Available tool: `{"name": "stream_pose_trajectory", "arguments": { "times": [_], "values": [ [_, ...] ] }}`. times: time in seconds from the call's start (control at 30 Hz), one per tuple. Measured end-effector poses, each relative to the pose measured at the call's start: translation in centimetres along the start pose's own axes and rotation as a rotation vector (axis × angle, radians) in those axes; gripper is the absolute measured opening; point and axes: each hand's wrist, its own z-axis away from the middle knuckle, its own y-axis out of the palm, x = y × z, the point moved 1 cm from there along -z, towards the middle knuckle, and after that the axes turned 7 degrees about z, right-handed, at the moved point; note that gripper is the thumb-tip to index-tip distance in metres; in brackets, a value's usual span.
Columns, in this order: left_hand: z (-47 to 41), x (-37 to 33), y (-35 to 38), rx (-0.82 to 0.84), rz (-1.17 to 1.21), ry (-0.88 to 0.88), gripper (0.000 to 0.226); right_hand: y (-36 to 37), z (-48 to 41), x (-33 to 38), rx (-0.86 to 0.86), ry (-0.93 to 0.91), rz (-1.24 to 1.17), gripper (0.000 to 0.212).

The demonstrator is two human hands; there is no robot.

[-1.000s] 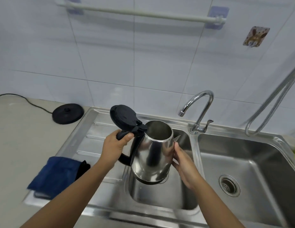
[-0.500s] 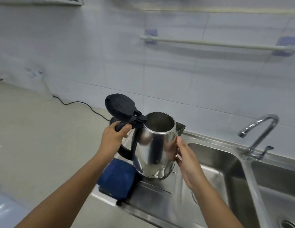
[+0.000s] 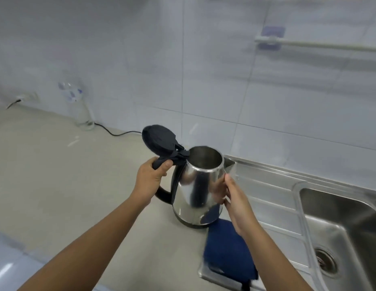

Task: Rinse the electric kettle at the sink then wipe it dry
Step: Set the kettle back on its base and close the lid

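Note:
A shiny steel electric kettle with a black handle and its black lid flipped open is held upright above the beige counter, just left of the sink's drainboard. My left hand grips the top of the black handle. My right hand lies with straight fingers against the kettle's right side, under the spout. A dark blue cloth lies on the front left corner of the drainboard, below the kettle and partly behind my right forearm.
The steel sink with its drain sits at the right. The beige counter stretches left, with a clear glass bottle and a black cord by the tiled wall. A towel rail hangs upper right.
The kettle has moved left, from over the sink basin to above the counter by the drainboard. Both hands keep their hold. The view has swung left, and the tap has left the frame.

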Motion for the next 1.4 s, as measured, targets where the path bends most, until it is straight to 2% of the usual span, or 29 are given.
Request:
{"name": "stream_pose_trajectory", "arguments": {
  "times": [0.1, 0.4, 0.53, 0.63, 0.73, 0.83, 0.93, 1.07, 1.17, 1.23, 1.33, 1.4],
  "values": [
    [-2.0, 1.2, -2.1, 0.021, -0.014, -0.015, 0.042, 2.7, -1.4, -0.7, -0.004, 0.031, 0.028, 0.043],
    [-5.5, 5.5, -4.1, 0.118, -0.059, -0.047, 0.008, 6.1, -3.5, -3.3, -0.11, 0.12, -0.043, 0.041],
    [-6.6, 6.3, -4.5, 0.148, -0.08, -0.036, 0.007, 6.9, -3.6, -3.5, -0.123, 0.146, -0.048, 0.032],
    [-6.9, 6.6, -4.9, 0.148, -0.066, -0.037, 0.017, 7.0, -3.5, -3.6, -0.122, 0.136, -0.033, 0.029],
    [-7.1, 7.1, -5.5, 0.205, -0.081, -0.033, 0.016, 7.4, -3.2, -3.9, -0.097, 0.116, -0.008, 0.039],
    [-6.8, 6.6, -6.0, 0.248, -0.099, 0.006, 0.025, 7.6, -3.0, -4.0, -0.092, 0.109, 0.025, 0.033],
    [-5.9, 6.4, -6.6, 0.256, -0.116, 0.075, 0.022, 7.3, -3.1, -3.9, -0.08, 0.13, 0.029, 0.041],
    [-4.3, 5.6, -7.3, 0.177, -0.182, 0.3, 0.051, 7.0, -3.1, -3.9, -0.055, 0.127, 0.049, 0.06],
    [-3.5, 4.8, -6.9, 0.152, -0.135, 0.335, 0.075, 7.0, -3.1, -4.0, -0.058, 0.122, 0.06, 0.073],
    [-3.1, 4.4, -6.7, 0.155, -0.098, 0.367, 0.074, 7.1, -3.0, -4.0, -0.06, 0.118, 0.062, 0.072],
    [-2.8, 3.4, -6.3, 0.168, -0.1, 0.425, 0.061, 7.1, -2.9, -3.9, -0.058, 0.114, 0.066, 0.07],
    [-2.9, 2.5, -6.1, 0.183, -0.1, 0.464, 0.061, 7.1, -2.9, -3.9, -0.06, 0.112, 0.069, 0.069]
  ]
}}
